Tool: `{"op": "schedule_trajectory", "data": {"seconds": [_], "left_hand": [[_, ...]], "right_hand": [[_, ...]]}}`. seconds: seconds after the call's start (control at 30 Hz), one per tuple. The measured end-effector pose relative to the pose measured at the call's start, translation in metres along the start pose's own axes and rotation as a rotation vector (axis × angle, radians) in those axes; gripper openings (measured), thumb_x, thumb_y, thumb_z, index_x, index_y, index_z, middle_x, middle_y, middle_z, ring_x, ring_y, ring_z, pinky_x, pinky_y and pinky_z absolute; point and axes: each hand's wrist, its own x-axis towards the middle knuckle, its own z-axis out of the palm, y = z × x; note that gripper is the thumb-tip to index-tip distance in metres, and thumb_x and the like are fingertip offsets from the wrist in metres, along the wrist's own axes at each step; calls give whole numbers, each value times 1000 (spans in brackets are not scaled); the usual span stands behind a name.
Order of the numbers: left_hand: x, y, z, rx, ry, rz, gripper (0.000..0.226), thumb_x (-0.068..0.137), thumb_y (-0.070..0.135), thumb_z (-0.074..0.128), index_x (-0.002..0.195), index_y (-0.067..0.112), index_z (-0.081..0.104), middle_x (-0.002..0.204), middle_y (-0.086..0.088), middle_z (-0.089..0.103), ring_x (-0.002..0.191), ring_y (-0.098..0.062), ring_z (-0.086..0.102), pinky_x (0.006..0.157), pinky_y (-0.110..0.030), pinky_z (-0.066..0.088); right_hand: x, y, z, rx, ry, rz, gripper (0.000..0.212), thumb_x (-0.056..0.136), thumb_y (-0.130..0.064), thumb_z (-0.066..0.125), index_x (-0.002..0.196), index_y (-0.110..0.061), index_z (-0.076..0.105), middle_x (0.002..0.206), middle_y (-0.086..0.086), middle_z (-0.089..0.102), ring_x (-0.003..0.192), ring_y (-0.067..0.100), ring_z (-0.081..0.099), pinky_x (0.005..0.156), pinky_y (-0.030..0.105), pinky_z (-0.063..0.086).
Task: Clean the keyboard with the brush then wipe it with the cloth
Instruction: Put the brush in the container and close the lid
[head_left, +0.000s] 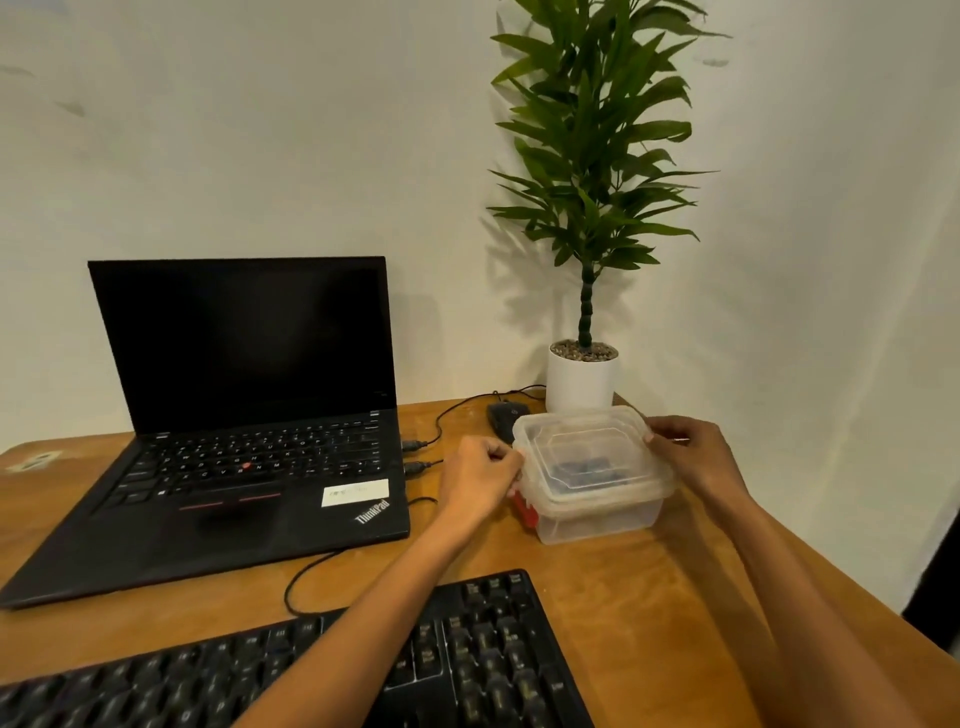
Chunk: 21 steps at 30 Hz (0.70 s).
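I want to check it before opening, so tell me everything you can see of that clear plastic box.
The plastic box is translucent, squarish with rounded corners, upright on the wooden table, right of the laptop, in front of the plant pot. Its clear lid sits on top. The left hand pinches the lid's left edge; the right hand grips its far right corner. Inside, something red shows at the left and something dark blue in the middle; neither is identifiable.
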Motion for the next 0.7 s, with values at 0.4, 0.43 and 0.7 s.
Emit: {"op": "schedule_trajectory", "data": {"seconds": [0.4, 0.43, 0.7], "left_hand": [[6, -7, -2, 17, -19, -114, 21, 83, 14, 62, 69, 0, 70, 70, -17, 70, 65, -27, 64, 76, -45, 56], [5, -8, -2, -1, -26, -127, 21, 83, 14, 63, 69, 0, 70, 70, -17, 70, 63, -24, 62, 76, -44, 56], [5, -10, -1, -133, -74, -261, 21, 84, 12, 63, 73, -4, 67, 65, -14, 64, 50, -16, 52, 52, -22, 47]], "right_hand": [[2, 5, 9, -194, 2, 61, 26, 87, -11, 58, 110, -2, 64, 113, 16, 64, 98, 27, 59, 85, 35, 47], [1, 6, 9, -191, 3, 61, 26, 87, -10, 58, 110, -1, 64, 113, 16, 64, 97, 27, 59, 85, 35, 47], [-6, 6, 12, -135, 31, 70, 24, 86, -9, 58, 108, -2, 65, 111, 15, 65, 85, 17, 55, 80, 31, 47]]}}
